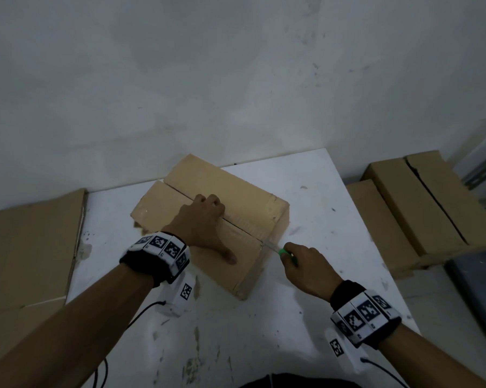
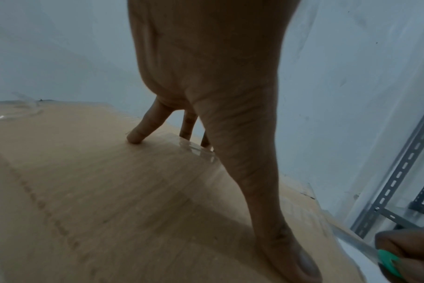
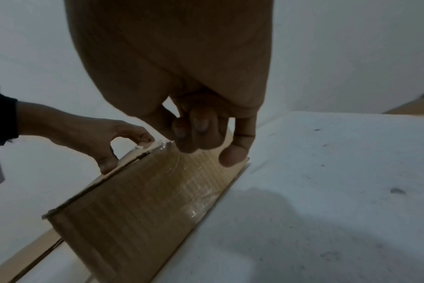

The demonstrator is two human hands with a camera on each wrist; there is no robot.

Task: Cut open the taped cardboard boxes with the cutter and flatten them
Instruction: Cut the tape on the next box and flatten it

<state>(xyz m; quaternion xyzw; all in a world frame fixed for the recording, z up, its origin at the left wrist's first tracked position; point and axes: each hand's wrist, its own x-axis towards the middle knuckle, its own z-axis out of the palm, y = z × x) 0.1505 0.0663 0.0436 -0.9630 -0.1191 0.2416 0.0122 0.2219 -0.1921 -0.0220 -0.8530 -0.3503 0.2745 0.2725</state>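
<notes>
Nearest, the right hand (image 1: 306,268) pinched the green cutter (image 1: 284,252) at the box (image 1: 244,211) seam's near end; the left hand (image 1: 205,225), fingers spread, pressed its top.

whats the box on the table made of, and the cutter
The box looks like brown corrugated cardboard, matte: ribbed lines show through its side, with glossy clear tape along the seam. The cutter seems to have a thin shiny metal blade and a green handle, probably plastic; most of it is hidden in the right hand.

Cutter (image 1: 275,249) seemingly at box (image 1: 236,197) seam
</notes>
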